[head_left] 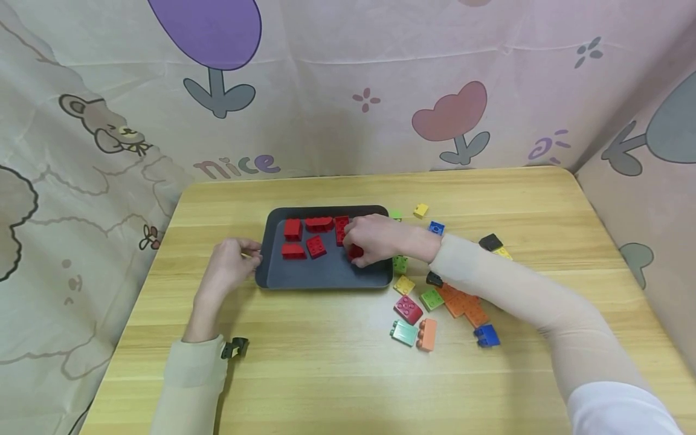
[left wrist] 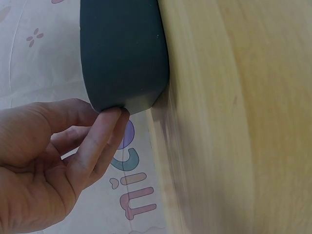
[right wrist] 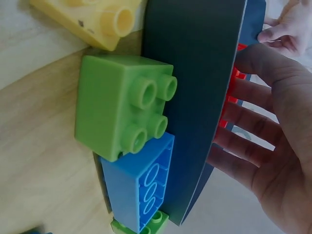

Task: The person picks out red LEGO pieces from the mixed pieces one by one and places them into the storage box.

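Observation:
My left hand point(head_left: 229, 266) pinches the left edge of a dark grey tray point(head_left: 326, 277) between thumb and fingers. The left wrist view shows those fingertips point(left wrist: 109, 117) at the tray's end wall. Over the right part of the tray, my right hand point(head_left: 375, 238) holds a red building block point(head_left: 355, 252), mostly hidden under its fingers. Several more red blocks lie in the tray, among them a studded one point(head_left: 315, 246) in the middle and an upright one point(head_left: 293, 229) at upper left. In the right wrist view the tray's side wall partly hides the red blocks.
Right of the tray lie loose blocks: a green block point(right wrist: 105, 107) and a blue block point(right wrist: 129, 180) close to its wall, a dark pink block point(head_left: 408, 309), orange blocks point(head_left: 462, 304), a blue block point(head_left: 486, 336) and a mint block point(head_left: 404, 333). A printed cloth point(head_left: 326, 139) hangs behind the table.

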Demonstrator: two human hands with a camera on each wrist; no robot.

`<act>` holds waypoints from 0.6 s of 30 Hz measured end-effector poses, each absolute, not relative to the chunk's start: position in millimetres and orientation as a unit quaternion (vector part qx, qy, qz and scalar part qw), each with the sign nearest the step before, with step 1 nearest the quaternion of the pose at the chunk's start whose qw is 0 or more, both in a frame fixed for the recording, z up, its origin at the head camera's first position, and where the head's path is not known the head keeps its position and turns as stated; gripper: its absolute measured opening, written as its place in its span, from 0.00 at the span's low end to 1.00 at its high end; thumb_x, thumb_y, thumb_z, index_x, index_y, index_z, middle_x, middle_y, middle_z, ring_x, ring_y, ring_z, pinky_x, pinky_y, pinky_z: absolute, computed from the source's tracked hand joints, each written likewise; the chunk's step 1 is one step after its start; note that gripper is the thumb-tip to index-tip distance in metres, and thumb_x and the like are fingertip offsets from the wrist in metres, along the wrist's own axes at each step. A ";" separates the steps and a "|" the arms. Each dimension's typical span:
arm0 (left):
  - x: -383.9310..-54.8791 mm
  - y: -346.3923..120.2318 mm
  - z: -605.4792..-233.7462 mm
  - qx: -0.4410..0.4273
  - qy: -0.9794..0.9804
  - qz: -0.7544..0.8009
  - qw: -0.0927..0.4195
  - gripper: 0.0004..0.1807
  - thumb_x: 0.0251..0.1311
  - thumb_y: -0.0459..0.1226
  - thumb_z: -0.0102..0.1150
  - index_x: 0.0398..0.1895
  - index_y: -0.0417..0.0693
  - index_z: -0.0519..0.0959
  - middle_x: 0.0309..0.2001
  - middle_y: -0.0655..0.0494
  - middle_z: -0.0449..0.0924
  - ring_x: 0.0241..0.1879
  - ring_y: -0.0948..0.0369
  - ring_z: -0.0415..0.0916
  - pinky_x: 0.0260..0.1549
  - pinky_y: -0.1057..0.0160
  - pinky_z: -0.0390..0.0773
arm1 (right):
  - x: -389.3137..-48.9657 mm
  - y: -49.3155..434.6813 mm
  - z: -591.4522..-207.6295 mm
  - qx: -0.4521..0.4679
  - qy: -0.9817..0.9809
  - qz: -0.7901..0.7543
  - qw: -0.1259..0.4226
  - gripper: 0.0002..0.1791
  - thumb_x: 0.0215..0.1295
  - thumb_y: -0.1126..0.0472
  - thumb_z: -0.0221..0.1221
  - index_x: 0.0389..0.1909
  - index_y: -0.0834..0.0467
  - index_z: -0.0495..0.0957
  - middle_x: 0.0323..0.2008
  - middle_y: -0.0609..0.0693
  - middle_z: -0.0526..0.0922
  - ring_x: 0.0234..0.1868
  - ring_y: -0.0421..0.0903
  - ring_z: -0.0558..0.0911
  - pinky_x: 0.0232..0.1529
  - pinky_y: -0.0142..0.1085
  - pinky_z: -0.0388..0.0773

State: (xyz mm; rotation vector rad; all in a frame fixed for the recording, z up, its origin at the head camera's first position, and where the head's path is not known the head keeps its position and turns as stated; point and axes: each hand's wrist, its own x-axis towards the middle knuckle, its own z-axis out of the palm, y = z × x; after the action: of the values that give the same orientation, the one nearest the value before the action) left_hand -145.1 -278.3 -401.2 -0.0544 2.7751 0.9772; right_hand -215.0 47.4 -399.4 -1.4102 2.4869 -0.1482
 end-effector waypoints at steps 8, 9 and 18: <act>-144.6 -278.2 -401.0 -0.014 0.939 0.328 0.098 0.16 0.69 0.27 0.60 0.56 0.28 0.83 0.50 0.33 0.87 0.37 0.55 0.88 0.29 0.69 0.88 | -217.2 46.2 -402.6 -0.490 0.859 -0.052 0.139 0.17 0.67 0.49 0.70 0.52 0.53 0.90 0.46 0.50 0.88 0.43 0.46 0.81 0.43 0.36 0.84; -144.6 -278.1 -401.1 -0.013 0.940 0.327 0.098 0.16 0.69 0.27 0.60 0.56 0.28 0.83 0.50 0.33 0.87 0.37 0.55 0.88 0.29 0.69 0.88 | -217.3 46.1 -402.8 -0.490 0.859 -0.053 0.139 0.17 0.67 0.49 0.70 0.52 0.53 0.90 0.46 0.50 0.88 0.43 0.46 0.81 0.43 0.37 0.84; -144.8 -279.5 -402.5 -0.012 0.941 0.325 0.091 0.15 0.68 0.27 0.60 0.55 0.28 0.83 0.49 0.33 0.87 0.36 0.57 0.88 0.29 0.69 0.88 | -217.2 43.1 -404.7 -0.500 0.855 -0.038 0.132 0.16 0.67 0.49 0.70 0.49 0.53 0.89 0.48 0.50 0.88 0.43 0.46 0.82 0.43 0.38 0.85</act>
State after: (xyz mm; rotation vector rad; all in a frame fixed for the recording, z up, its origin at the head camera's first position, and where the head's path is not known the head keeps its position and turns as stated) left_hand -144.8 -279.5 -402.5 -0.0357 2.7966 0.9643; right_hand -217.2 43.1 -404.7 -1.4513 2.4813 -0.1107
